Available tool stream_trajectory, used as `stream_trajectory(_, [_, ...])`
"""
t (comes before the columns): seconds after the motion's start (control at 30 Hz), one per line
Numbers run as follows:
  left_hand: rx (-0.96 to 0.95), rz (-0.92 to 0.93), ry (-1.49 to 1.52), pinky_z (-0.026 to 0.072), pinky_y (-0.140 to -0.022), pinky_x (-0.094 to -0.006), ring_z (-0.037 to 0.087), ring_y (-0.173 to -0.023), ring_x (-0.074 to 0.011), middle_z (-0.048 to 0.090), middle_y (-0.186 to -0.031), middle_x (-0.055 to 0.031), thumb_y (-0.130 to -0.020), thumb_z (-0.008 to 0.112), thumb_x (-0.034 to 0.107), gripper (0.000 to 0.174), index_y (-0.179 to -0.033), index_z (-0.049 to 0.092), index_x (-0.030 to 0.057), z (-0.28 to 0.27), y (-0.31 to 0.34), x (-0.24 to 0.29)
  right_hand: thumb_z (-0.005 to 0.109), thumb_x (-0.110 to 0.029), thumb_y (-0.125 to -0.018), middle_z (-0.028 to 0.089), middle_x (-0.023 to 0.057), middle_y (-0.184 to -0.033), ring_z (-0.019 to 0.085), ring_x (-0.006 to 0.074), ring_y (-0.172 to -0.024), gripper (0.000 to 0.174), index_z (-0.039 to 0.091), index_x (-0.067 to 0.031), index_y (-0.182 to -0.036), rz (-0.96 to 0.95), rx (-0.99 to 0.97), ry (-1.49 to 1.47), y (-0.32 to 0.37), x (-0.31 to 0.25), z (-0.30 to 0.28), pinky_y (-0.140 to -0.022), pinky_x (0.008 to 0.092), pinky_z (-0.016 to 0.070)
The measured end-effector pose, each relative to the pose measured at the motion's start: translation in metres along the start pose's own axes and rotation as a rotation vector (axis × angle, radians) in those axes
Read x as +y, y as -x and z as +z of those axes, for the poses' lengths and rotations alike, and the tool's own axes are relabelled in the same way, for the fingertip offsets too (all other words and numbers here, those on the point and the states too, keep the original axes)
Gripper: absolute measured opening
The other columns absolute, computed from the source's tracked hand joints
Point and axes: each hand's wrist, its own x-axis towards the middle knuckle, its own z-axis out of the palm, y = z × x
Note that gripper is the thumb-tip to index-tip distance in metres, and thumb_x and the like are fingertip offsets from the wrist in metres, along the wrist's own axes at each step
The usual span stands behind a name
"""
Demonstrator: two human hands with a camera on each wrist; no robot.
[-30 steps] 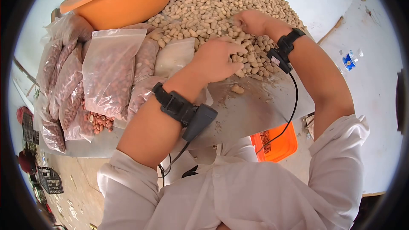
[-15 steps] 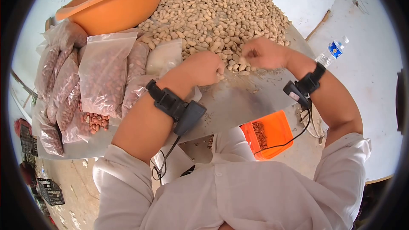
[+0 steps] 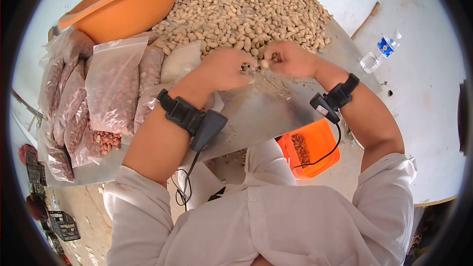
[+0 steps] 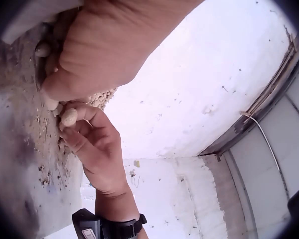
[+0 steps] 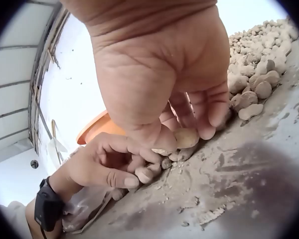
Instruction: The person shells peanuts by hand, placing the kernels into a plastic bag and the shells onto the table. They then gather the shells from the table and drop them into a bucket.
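A heap of unshelled peanuts (image 3: 246,10) covers the far part of the metal table (image 3: 266,113). At its near edge my right hand (image 3: 293,59) pinches a peanut (image 4: 69,117) between thumb and fingertips, close over the tabletop. Beside it is my left hand (image 3: 226,69), its fingers curled; in the right wrist view its thumb and fingertips close on another peanut (image 5: 144,174). The hands nearly meet, knuckles up in the head view. In the left wrist view the back of the left hand hides its own fingertips.
Clear bags of red peanut kernels (image 3: 111,88) are stacked at the left, with loose kernels (image 3: 106,141) in front. An orange basin (image 3: 128,10) stands behind them. A plastic bottle (image 3: 380,51) lies at the right. Below the table edge sits an orange bin (image 3: 320,143).
The right hand first drew back from the heap toward me, then moved left to the left hand. The left hand pulled back from the peanuts and its spread fingers curled in.
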Motion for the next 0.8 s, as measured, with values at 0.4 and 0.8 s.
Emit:
stream_trajectory(0.4, [-0.052, 0.208, -0.114, 0.0313, -0.102, -0.0399, 0.037, -0.12, -0.0321, 0.047, -0.13, -0.0073, -0.067, 0.07, 0.024, 0.045, -0.111, 0.063, 0.0208, 0.017, -0.007, -0.017, 0.058, -0.01, -0.08, 0.057, 0.0024, -0.083, 0.051, 0.0116, -0.075, 0.019, 0.061, -0.0022, -0.097, 0.326, -0.266, -0.011, 0.055, 0.02, -0.038, -0.07, 0.0266, 0.0428])
stream_trajectory(0.8, [0.135, 0.316, 0.224, 0.0456, -0.08, -0.0356, 0.058, -0.089, -0.0256, 0.063, -0.094, -0.0079, -0.07, 0.068, 0.019, 0.031, -0.1, 0.066, 0.0115, 0.011, -0.01, -0.015, 0.055, -0.002, -0.082, 0.056, -0.0029, -0.087, 0.05, 0.0074, -0.077, 0.02, 0.059, -0.0035, -0.102, 0.152, 0.038, -0.388, 0.008, 0.038, -0.028, -0.071, 0.0229, 0.0416])
